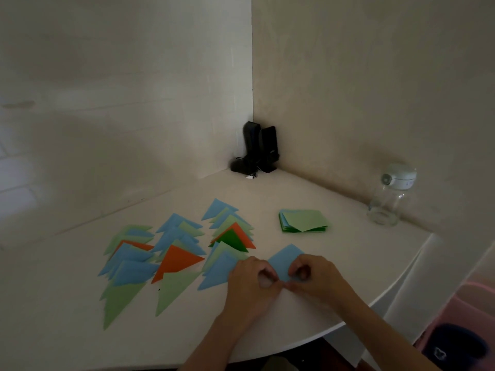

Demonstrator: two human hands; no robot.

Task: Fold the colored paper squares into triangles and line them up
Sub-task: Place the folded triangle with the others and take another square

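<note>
Dim corner, white desk (pixel 267 196). Our left hand (pixel 253 283) and right hand (pixel 313 277) both pinched the blue square (pixel 284 259); corners misaligned would skew the crease, and the rows of triangles (pixel 171 253) sat near enough to nudge.

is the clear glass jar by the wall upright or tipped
Upright: the clear glass jar stands on its base on the white table, its white lid on top.
</note>
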